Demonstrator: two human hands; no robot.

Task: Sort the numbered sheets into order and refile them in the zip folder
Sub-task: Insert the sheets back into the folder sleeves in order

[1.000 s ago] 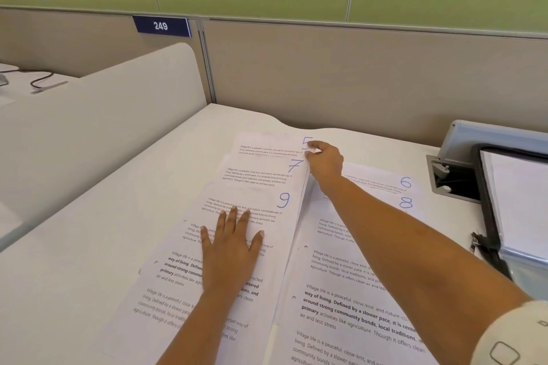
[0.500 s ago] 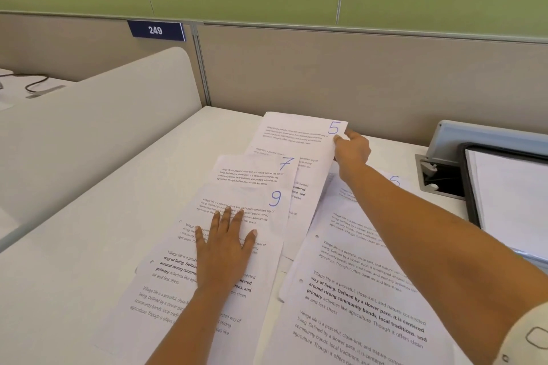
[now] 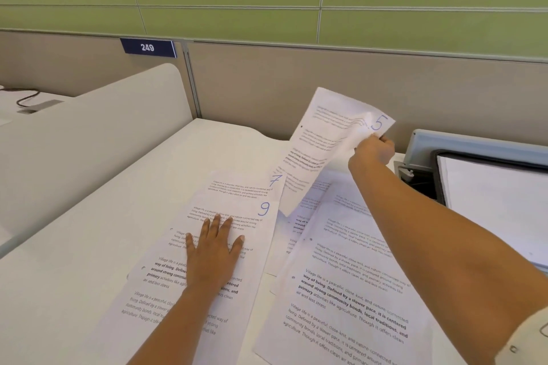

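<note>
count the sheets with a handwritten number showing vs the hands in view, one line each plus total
numbered sheets: 3 (sheet 5, sheet 7, sheet 9)
hands: 2 (left hand, right hand)
total: 5

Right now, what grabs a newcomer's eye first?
The sheet marked 5, lifted off the desk and curling in the right hand near the back partition. Then the left hand pressed flat on the sheet marked 9, with the sheet marked 7 peeking out behind it.
</note>
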